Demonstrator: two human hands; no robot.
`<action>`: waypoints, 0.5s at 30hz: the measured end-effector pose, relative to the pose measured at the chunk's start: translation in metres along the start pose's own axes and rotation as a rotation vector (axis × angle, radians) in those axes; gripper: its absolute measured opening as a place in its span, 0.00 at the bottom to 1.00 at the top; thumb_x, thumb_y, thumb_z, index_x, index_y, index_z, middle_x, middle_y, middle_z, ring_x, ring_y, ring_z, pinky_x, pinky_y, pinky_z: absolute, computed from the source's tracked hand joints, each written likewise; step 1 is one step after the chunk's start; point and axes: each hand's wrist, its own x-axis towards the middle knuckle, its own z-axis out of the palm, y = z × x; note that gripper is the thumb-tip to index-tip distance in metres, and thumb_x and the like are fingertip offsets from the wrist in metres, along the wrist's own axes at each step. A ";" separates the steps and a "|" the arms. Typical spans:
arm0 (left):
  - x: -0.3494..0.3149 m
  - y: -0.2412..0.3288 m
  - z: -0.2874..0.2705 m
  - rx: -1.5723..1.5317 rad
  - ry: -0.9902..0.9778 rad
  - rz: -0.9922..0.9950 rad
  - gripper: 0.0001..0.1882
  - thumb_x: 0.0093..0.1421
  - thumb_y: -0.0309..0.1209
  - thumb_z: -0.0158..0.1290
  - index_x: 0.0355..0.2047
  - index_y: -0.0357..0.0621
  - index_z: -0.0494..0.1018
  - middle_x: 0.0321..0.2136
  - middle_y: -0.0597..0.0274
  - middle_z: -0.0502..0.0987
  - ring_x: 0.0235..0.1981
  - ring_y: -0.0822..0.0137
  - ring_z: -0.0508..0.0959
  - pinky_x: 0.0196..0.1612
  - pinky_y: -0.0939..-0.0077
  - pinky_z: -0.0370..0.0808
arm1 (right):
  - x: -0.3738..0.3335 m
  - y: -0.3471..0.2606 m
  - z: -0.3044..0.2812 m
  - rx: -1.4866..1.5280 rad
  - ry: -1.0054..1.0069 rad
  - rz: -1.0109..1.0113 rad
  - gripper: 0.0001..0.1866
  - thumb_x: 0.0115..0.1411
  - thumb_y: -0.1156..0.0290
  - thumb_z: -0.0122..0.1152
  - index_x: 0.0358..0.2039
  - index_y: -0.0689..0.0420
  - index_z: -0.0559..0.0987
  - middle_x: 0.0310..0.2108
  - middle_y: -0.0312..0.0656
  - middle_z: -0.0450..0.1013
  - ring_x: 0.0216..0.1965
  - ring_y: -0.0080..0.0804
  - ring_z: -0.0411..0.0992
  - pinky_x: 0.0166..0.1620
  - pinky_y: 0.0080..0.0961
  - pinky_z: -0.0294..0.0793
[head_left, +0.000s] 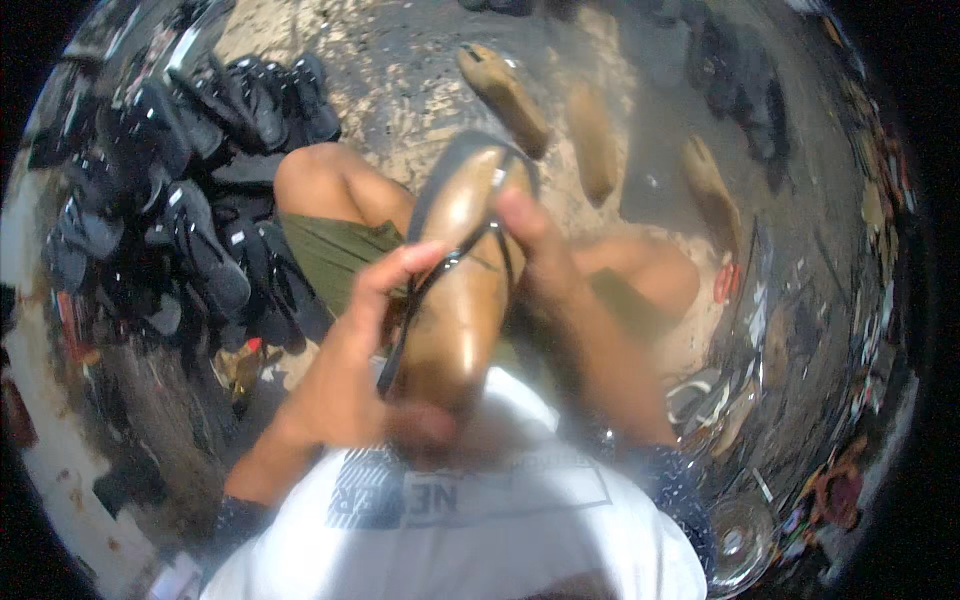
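Observation:
A glossy brown shoe last (455, 320) is held up in front of my lap, with a black sandal fitted on it. The sandal's thin black V-shaped strap (455, 258) crosses the last, and its dark sole (452, 158) shows around the far end. My left hand (345, 370) grips the near end and left side, one digit reaching to the strap. On the right side, my right hand (545, 255) is closed around the last, its thumb pressed near the strap's upper part. Its other fingers are hidden behind, and both hands are somewhat blurred.
Three more brown lasts, one of them (505, 105), lie on the worn floor beyond my knees. Many black sandals (205, 250) are heaped at the left, others (740, 90) at the far right. Red-handled scissors (727, 282) lie by my right knee; a clear round bowl (740, 540) is at lower right.

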 end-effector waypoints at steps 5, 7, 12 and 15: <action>-0.025 -0.132 -0.025 -0.454 -0.068 -0.209 0.43 0.70 0.65 0.37 0.67 0.39 0.60 0.59 0.51 0.72 0.56 0.60 0.76 0.59 0.65 0.74 | 0.002 0.028 -0.003 0.254 -0.103 -0.035 0.34 0.65 0.42 0.54 0.55 0.62 0.73 0.47 0.45 0.77 0.47 0.36 0.78 0.54 0.35 0.77; -0.035 -0.128 -0.009 -0.477 0.037 -0.360 0.41 0.71 0.64 0.37 0.60 0.36 0.70 0.54 0.55 0.76 0.49 0.63 0.80 0.54 0.69 0.76 | 0.007 0.028 -0.003 0.246 -0.107 -0.015 0.33 0.66 0.43 0.54 0.55 0.62 0.74 0.46 0.44 0.77 0.46 0.35 0.77 0.53 0.34 0.77; -0.050 -0.096 -0.002 -0.370 0.238 -0.355 0.29 0.73 0.54 0.43 0.52 0.38 0.75 0.41 0.64 0.78 0.39 0.74 0.75 0.45 0.78 0.73 | 0.011 0.024 -0.003 0.169 -0.070 0.007 0.30 0.67 0.46 0.53 0.52 0.62 0.75 0.44 0.42 0.77 0.45 0.32 0.77 0.52 0.32 0.77; -0.061 -0.084 0.003 -0.451 0.294 -0.335 0.24 0.71 0.51 0.47 0.48 0.41 0.76 0.35 0.70 0.75 0.34 0.79 0.72 0.39 0.83 0.69 | 0.016 0.026 -0.001 0.130 -0.064 0.019 0.29 0.68 0.47 0.53 0.51 0.63 0.76 0.43 0.41 0.78 0.45 0.30 0.77 0.51 0.31 0.76</action>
